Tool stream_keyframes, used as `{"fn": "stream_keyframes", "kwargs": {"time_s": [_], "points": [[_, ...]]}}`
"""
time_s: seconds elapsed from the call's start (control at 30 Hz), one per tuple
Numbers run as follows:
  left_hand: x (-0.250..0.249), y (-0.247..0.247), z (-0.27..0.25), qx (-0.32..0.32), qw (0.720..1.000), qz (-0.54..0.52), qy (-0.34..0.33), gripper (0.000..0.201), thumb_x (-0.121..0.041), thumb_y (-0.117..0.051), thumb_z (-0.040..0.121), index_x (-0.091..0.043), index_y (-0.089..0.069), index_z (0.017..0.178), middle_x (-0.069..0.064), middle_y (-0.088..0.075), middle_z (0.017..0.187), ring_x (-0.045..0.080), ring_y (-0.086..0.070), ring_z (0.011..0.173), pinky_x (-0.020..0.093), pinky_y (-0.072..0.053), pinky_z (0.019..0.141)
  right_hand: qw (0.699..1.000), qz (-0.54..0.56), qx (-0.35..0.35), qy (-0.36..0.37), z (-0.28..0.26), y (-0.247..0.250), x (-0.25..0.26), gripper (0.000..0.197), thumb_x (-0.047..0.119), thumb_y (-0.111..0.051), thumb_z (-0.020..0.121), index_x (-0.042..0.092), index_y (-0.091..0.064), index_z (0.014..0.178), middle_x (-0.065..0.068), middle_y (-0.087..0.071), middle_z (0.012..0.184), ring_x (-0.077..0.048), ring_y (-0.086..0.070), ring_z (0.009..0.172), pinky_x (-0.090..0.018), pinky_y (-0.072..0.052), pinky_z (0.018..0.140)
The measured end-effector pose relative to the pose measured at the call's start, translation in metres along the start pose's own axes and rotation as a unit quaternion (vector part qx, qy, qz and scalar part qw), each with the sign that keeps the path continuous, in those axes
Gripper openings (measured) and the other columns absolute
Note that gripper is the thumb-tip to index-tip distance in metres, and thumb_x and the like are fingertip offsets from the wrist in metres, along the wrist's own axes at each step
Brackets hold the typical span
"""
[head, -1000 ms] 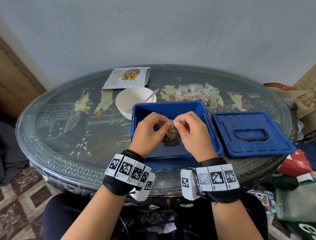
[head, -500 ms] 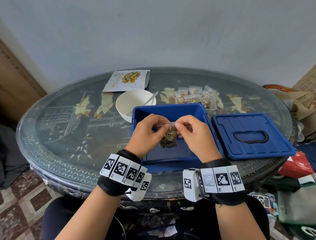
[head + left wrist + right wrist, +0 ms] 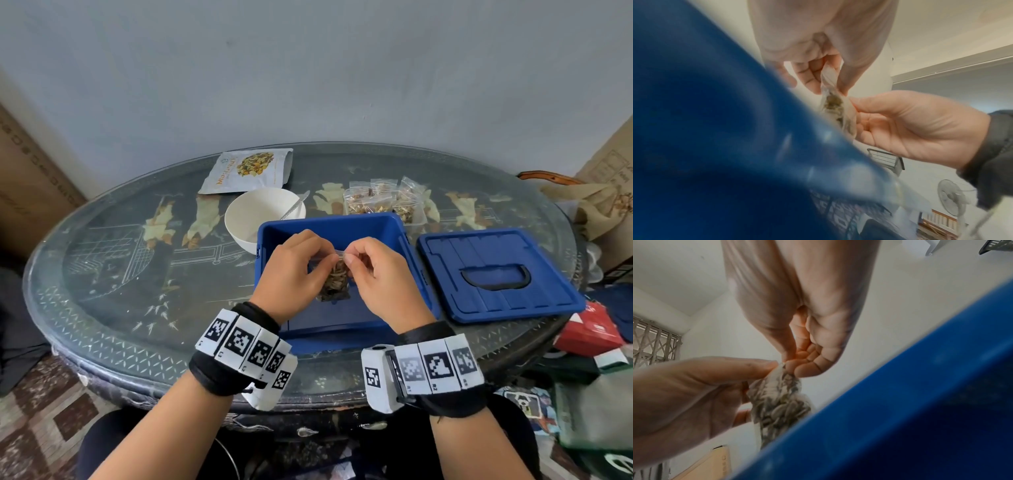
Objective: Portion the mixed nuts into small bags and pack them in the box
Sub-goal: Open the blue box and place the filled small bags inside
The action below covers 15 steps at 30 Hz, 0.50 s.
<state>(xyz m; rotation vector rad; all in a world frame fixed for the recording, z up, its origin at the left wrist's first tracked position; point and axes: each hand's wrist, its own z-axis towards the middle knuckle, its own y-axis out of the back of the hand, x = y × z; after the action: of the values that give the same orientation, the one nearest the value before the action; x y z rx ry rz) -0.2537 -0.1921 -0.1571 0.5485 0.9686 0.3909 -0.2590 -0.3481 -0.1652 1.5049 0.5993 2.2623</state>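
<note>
You are pinching the top edge of the small bag (image 3: 334,282) of seeds with both your left hand (image 3: 291,270) and your right hand (image 3: 378,277), thumbs against fingertips, holding it above the open blue box (image 3: 394,226). The box floor beneath your hands is lying bare. Its lid (image 3: 493,274) is lying flat just right of your right hand; the white bowl (image 3: 260,216) is sitting beyond your left hand, and filled bags (image 3: 383,200) are lying past the box's far rim.
</note>
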Motion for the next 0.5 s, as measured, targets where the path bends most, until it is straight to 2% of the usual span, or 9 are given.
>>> {"fn": "stream_keyframes", "kwargs": {"time_s": [0.07,0.13,0.2,0.27,0.33,0.43,0.5], "points": [[-0.004,0.009,0.009,0.037,0.999,-0.001,0.013,0.008,-0.015,-0.061,0.086,-0.01,-0.065,0.083,-0.006,-0.057,0.078,0.005,-0.053,0.074,0.011,-0.042,0.068,1.0,0.025,0.0,-0.018,0.005,0.01,0.002,0.007,0.008,-0.056,0.09,0.011,-0.062,0.088,0.011,-0.059,0.076,0.0,-0.057,0.072,-0.01,-0.045,0.067],[-0.012,0.021,0.025,0.106,0.994,0.031,0.02,0.007,-0.014,-0.062,0.087,-0.01,-0.068,0.087,-0.004,-0.063,0.08,0.005,-0.056,0.073,0.012,-0.042,0.067,0.998,0.052,0.019,-0.031,0.013,0.024,0.006,0.009,0.007,-0.058,0.09,0.013,-0.064,0.087,0.01,-0.062,0.073,-0.004,-0.061,0.067,-0.014,-0.05,0.066],[-0.023,0.032,0.045,0.171,0.981,0.085,0.008,0.01,-0.015,-0.061,0.088,-0.01,-0.069,0.09,0.0,-0.067,0.083,0.011,-0.058,0.074,0.016,-0.043,0.067,0.996,0.064,0.048,-0.035,0.024,0.04,0.011,0.009,0.007,-0.058,0.089,0.013,-0.065,0.087,0.007,-0.064,0.071,-0.004,-0.062,0.064,-0.014,-0.051,0.063],[-0.033,0.038,0.068,0.206,0.971,0.123,-0.002,0.011,-0.015,-0.06,0.088,-0.009,-0.069,0.092,0.002,-0.068,0.082,0.013,-0.058,0.074,0.015,-0.041,0.067,0.994,0.062,0.077,-0.039,0.039,0.056,0.014,0.01,0.007,-0.059,0.089,0.015,-0.066,0.09,0.005,-0.065,0.071,-0.001,-0.063,0.062,-0.013,-0.051,0.061],[-0.037,0.037,0.09,0.224,0.964,0.144,-0.003,0.012,-0.015,-0.06,0.088,-0.009,-0.069,0.094,0.001,-0.067,0.082,0.014,-0.058,0.075,0.013,-0.04,0.064,0.992,0.051,0.1,-0.048,0.056,0.075,0.011,0.011,0.01,-0.058,0.09,0.018,-0.066,0.093,0.005,-0.066,0.074,-0.002,-0.064,0.065,-0.017,-0.054,0.063],[-0.031,0.023,0.117,0.274,0.944,0.182,0.003,0.013,-0.015,-0.059,0.088,-0.01,-0.068,0.095,-0.006,-0.06,0.078,0.007,-0.053,0.073,0.007,-0.036,0.058,0.994,-0.008,0.092,-0.056,0.089,0.105,-0.004,0.01,0.018,-0.057,0.091,0.023,-0.065,0.093,0.0,-0.069,0.079,-0.017,-0.067,0.075,-0.029,-0.057,0.07],[-0.021,0.006,0.126,0.314,0.928,0.201,0.008,0.014,-0.015,-0.058,0.088,-0.01,-0.068,0.096,-0.005,-0.059,0.08,0.007,-0.052,0.075,0.012,-0.038,0.065,0.992,-0.062,0.082,-0.074,0.112,0.117,-0.021,0.011,0.02,-0.056,0.092,0.02,-0.066,0.096,-0.005,-0.07,0.083,-0.022,-0.067,0.079,-0.024,-0.055,0.067]]}}
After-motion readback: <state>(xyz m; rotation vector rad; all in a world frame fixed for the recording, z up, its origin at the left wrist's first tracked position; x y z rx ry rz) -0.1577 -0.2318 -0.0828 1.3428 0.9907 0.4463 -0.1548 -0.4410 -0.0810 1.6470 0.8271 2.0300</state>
